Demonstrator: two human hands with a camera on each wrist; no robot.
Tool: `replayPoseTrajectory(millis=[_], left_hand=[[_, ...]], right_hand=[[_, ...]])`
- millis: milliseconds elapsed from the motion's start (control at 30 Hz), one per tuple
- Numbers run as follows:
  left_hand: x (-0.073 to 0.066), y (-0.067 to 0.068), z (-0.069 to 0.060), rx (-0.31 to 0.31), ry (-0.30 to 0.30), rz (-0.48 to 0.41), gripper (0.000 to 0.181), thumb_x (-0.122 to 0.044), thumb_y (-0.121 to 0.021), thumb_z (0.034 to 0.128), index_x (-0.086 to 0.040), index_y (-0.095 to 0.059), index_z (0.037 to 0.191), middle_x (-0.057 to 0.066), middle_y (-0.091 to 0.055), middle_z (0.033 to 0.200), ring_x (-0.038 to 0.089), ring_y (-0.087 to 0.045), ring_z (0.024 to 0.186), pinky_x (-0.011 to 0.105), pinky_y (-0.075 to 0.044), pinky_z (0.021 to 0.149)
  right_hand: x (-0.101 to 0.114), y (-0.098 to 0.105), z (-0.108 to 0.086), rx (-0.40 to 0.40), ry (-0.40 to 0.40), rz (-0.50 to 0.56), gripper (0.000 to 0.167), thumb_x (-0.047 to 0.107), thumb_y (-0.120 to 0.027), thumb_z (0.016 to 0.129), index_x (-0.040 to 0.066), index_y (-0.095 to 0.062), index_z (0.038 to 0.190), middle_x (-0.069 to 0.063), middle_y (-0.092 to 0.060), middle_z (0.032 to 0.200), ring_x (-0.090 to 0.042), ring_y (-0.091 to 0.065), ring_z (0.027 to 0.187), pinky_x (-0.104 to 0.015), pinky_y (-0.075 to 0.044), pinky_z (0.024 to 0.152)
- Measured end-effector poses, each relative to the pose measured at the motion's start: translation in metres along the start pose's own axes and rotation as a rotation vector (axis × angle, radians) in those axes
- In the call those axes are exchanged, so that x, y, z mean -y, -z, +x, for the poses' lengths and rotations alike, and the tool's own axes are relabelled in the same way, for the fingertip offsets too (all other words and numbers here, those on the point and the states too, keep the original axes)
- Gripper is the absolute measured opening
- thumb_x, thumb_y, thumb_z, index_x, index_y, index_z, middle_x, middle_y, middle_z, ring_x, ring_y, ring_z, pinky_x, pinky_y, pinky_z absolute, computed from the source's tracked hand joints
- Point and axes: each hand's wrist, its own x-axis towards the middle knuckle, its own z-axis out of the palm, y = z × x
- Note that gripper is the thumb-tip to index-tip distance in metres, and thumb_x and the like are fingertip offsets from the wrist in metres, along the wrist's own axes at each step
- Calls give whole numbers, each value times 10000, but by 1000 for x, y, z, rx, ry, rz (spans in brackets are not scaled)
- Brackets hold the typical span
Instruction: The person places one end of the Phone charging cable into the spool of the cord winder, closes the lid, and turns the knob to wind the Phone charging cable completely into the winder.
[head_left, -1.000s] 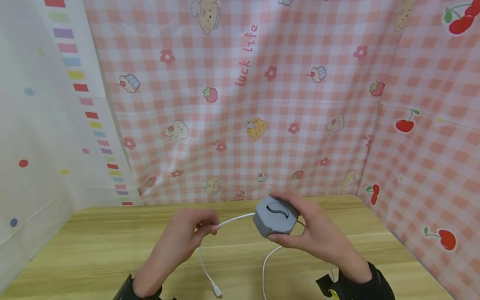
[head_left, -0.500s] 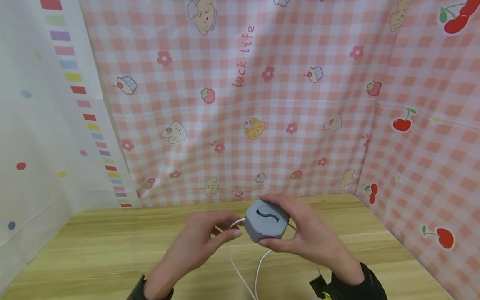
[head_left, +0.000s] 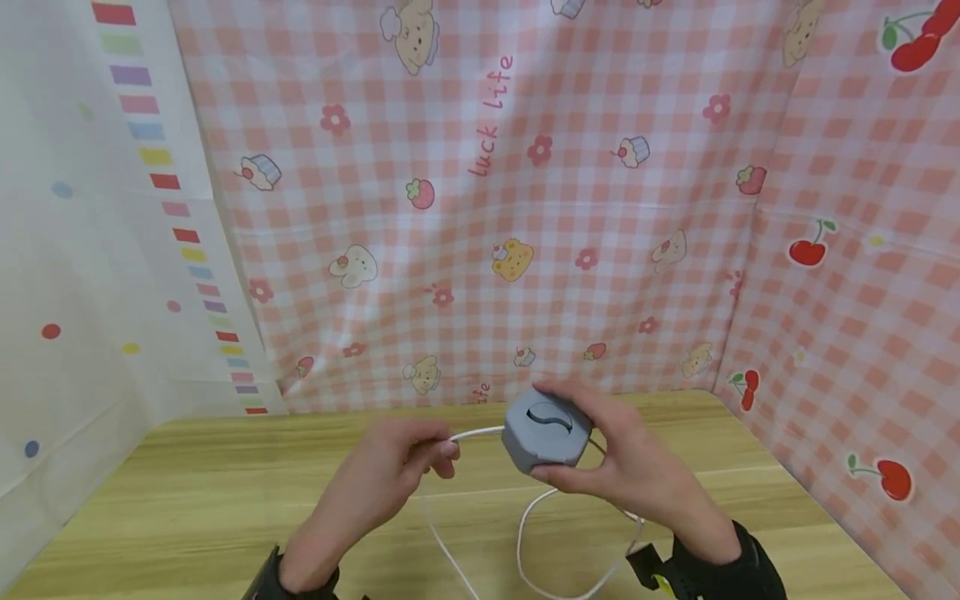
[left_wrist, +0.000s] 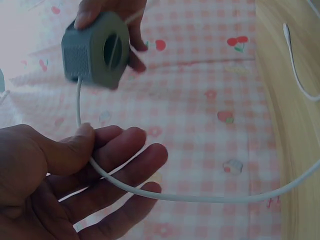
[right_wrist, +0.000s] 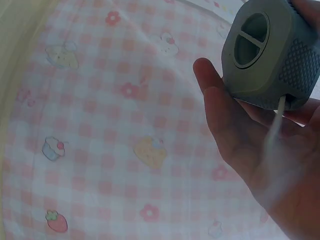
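Note:
My right hand (head_left: 626, 454) grips a grey six-sided cable winder (head_left: 547, 429) by its edges, above the table. An S-shaped slot shows on its upper face; a round recess with a crossbar shows on another face of the winder (right_wrist: 252, 42) in the right wrist view. White cable (head_left: 477, 432) leaves its left side. My left hand (head_left: 390, 471) pinches that cable between thumb and forefinger, a short way from the winder. In the left wrist view the cable (left_wrist: 200, 198) passes over the other fingers and curves away. More cable comes out on the winder's right side.
A loop of white cable (head_left: 520, 542) hangs below the winder over the wooden table (head_left: 187, 500). One cable end with a plug (left_wrist: 286, 31) shows in the left wrist view. Pink checked cloth (head_left: 450, 208) hangs behind the table and along its right side.
My left hand moves right to the winder along the cable, then back left, drawing the cable out straight. The winder shifts slightly left and back again, held throughout by my right hand.

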Motion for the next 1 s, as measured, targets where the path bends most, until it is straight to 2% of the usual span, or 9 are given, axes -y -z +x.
replayPoseTrajectory(millis=[200, 333, 400, 467, 600, 733, 833, 1000], left_hand=[[18, 17, -4, 120, 24, 29, 184, -175, -595, 938, -160, -672, 772, -47, -687, 720, 17, -650, 680, 195, -497, 646], [21, 18, -4, 164, -2, 132, 156, -177, -640, 904, -189, -693, 757, -92, -675, 700, -29, -591, 647, 174, -471, 620], [16, 14, -4, 155, -21, 182, 134, -201, -653, 895, -203, -698, 769, -114, -662, 702, -34, -547, 641, 171, -447, 601], [8, 8, -3, 119, -34, 189, 113, -235, -652, 901, -221, -697, 798, -123, -653, 720, -36, -550, 664, 171, -454, 614], [-9, -5, -1, 31, -54, 65, 97, -295, -621, 923, -233, -685, 886, -102, -664, 783, -1, -625, 739, 188, -515, 665], [-17, -12, -1, -29, -65, 14, 104, -214, -622, 923, -217, -670, 831, -64, -689, 740, 16, -641, 693, 177, -494, 601], [-16, -11, -1, -33, -43, 21, 158, -166, -622, 920, -196, -658, 769, -45, -710, 719, 16, -656, 683, 171, -466, 586], [-11, 0, -1, 20, -6, 19, 167, -185, -628, 915, -168, -673, 755, -42, -689, 702, 5, -618, 673, 176, -479, 613]], right_hand=[[-1, 14, -3, -64, -13, -52, 710, 257, -825, 752, 223, -474, 1369, 15, -602, 1215, -78, -591, 991, -220, -516, 825], [-1, 16, -3, -76, -4, -74, 708, 277, -825, 752, 235, -477, 1367, 28, -604, 1210, -74, -596, 987, -219, -520, 817], [0, 13, -3, -73, 2, -83, 709, 287, -823, 753, 236, -476, 1370, 31, -596, 1220, -73, -589, 987, -222, -522, 810], [1, 9, -2, -61, 14, -89, 713, 294, -821, 756, 231, -473, 1375, 35, -593, 1220, -71, -583, 985, -228, -522, 808], [3, -5, 1, -14, 51, -80, 705, 326, -800, 775, 225, -458, 1383, 50, -591, 1222, -61, -578, 995, -239, -512, 824], [5, -13, 3, 12, 78, -58, 688, 343, -785, 789, 220, -453, 1380, 61, -588, 1209, -54, -570, 990, -242, -503, 830], [5, -14, 3, 12, 76, -33, 696, 315, -792, 787, 217, -449, 1383, 51, -588, 1213, -63, -571, 996, -243, -502, 837], [5, -8, 2, -7, 55, -20, 722, 268, -811, 769, 218, -446, 1390, 35, -594, 1226, -75, -578, 1008, -241, -507, 846]])
